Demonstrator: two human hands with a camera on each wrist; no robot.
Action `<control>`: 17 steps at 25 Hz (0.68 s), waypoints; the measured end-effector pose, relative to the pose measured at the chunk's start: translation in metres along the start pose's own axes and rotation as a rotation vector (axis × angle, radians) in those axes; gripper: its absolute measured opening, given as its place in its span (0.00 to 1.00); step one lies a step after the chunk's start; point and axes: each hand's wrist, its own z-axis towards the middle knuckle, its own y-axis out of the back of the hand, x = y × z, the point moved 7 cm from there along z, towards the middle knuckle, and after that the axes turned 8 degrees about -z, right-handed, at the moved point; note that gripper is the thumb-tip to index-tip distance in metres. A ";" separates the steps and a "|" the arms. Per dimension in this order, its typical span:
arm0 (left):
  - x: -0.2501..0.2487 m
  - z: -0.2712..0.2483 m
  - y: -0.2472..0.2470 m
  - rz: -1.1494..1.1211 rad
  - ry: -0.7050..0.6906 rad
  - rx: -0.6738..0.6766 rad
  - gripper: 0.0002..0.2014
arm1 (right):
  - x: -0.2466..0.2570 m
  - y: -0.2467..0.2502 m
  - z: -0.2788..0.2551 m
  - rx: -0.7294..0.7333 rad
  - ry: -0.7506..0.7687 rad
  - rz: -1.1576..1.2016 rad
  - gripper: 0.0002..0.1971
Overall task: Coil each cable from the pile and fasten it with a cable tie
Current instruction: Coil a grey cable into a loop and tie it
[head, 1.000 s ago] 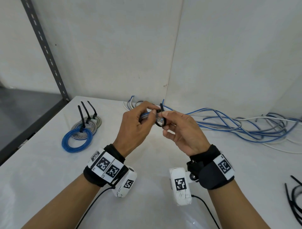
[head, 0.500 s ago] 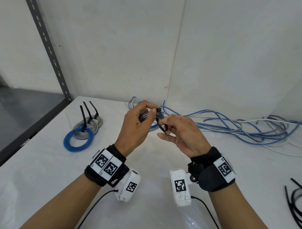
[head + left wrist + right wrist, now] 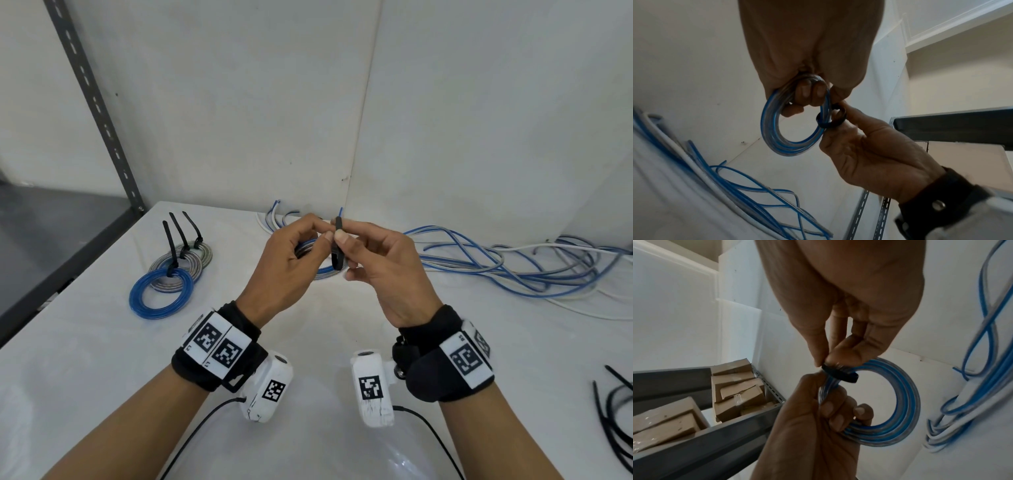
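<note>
Holding: left hand (image 3: 284, 270) grips coil (image 3: 793, 129), fingers through it.
Pinching: right hand (image 3: 383, 270) nips cable tie (image 3: 829, 119), looped across the coil's strands, tail upward.

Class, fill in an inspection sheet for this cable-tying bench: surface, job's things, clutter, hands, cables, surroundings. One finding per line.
Surface: white table, glossy.
Job's things: blue-and-clear coil held up; black cable tie looped round it, still slack.
Clutter: three tied coils far left; spare black ties at right edge.
Hands: left hand grips the coil; right hand pinches the tie.
Cables: loose pile against the back wall.
Surroundings: grey shelving upright; cardboard boxes.
</note>
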 end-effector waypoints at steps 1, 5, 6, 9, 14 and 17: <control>-0.002 0.000 -0.002 -0.033 0.008 0.017 0.08 | 0.003 0.001 -0.001 -0.021 0.029 -0.034 0.11; -0.006 -0.006 -0.014 -0.127 0.049 0.094 0.08 | 0.008 0.011 0.001 -0.131 0.052 0.023 0.07; -0.007 -0.009 -0.021 -0.132 0.057 0.136 0.08 | 0.007 0.019 0.004 -0.181 0.039 0.032 0.06; -0.013 -0.018 -0.039 -0.111 0.075 0.252 0.08 | -0.004 0.040 0.011 -0.318 -0.022 0.066 0.03; -0.019 -0.018 -0.042 -0.128 0.101 0.226 0.10 | -0.012 0.039 0.008 -0.286 -0.055 0.155 0.04; -0.019 -0.019 -0.037 -0.149 0.097 0.109 0.12 | -0.006 0.033 0.005 -0.237 -0.064 0.210 0.05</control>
